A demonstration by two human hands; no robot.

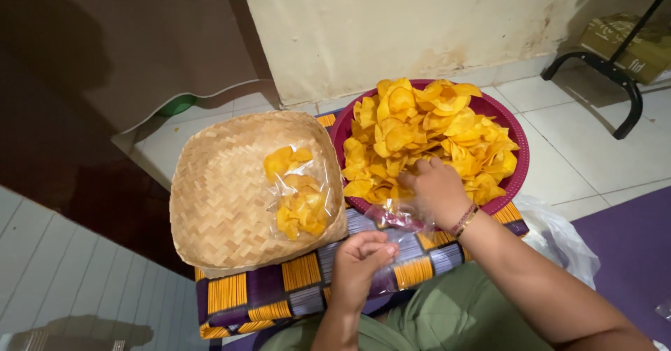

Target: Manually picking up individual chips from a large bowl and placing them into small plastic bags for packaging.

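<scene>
My right hand reaches into a round maroon basin heaped with orange-yellow chips, its fingers curled around some chips at the near edge. My left hand pinches a clear plastic bag that hangs open just below the basin's rim. To the left, a woven bamboo tray holds two clear filled bags of chips.
A purple and yellow striped cloth lies under the tray and basin. A crumpled clear plastic sheet sits at the right on white floor tiles. A black metal stand leg and a cardboard box are at the back right.
</scene>
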